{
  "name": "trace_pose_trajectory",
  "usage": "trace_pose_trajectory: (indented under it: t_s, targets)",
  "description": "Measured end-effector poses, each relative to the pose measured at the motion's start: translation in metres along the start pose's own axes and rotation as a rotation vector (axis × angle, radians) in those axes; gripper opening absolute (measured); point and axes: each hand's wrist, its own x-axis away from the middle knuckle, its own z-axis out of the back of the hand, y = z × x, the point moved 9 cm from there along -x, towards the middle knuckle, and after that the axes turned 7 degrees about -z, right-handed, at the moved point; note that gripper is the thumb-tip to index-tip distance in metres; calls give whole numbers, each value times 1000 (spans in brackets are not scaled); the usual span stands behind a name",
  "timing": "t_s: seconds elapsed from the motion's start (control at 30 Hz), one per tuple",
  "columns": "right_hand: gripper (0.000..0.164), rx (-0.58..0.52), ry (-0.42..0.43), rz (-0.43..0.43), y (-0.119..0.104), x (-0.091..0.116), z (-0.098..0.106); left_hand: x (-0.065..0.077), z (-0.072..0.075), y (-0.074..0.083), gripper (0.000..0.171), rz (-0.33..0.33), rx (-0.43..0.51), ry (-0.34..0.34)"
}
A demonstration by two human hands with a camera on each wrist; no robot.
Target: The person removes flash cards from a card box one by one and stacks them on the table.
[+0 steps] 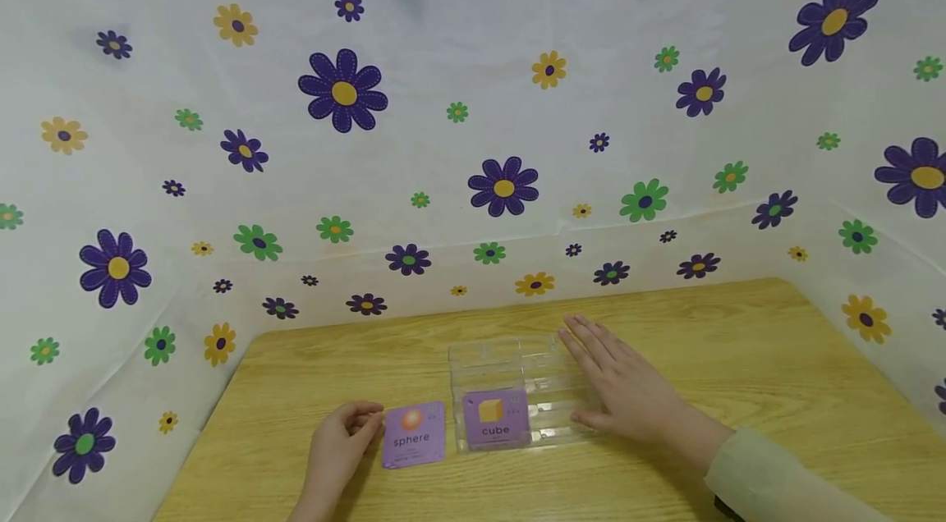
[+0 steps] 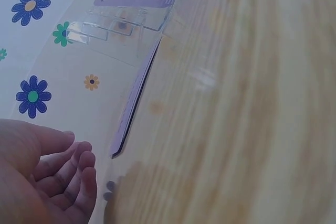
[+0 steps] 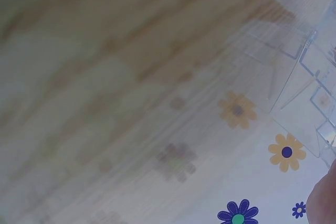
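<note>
A purple card [image 1: 414,434] marked "sphere" lies on the wooden table, left of a clear plastic tray [image 1: 485,380]. Inside the tray's left section sits another purple card [image 1: 496,418], marked "cube". My left hand [image 1: 343,444] is beside the sphere card's left edge, fingers loosely curled. In the left wrist view a gap shows between those fingertips [image 2: 86,161] and the card's thin edge [image 2: 136,98]. My right hand [image 1: 624,391] lies over the tray's right side, fingers stretched out and thumb apart. Only a bit of it shows in the right wrist view.
The tray's right half has several stepped clear ridges [image 1: 544,408]. Around the back and sides of the wooden table [image 1: 739,358] hangs a white cloth [image 1: 414,153] printed with purple, green and yellow flowers.
</note>
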Motion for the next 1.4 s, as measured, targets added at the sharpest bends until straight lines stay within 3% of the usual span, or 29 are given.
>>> trace_pose_trajectory:
  t_s: [0.4, 0.7, 1.1, 1.4]
  targets:
    - [116, 16, 8, 3, -1, 1, 2, 0, -2, 7, 18, 16, 61, 18]
    - [116, 15, 3, 2, 0, -1, 1, 1, -5, 19, 16, -29, 43, 32]
    - [115, 29, 23, 16, -2, -1, 5, 2, -18, 24, 12, 1, 69, -9]
    - [116, 15, -4, 4, -2, 0, 2, 3, -24, 29, 12, -32, 92, -20]
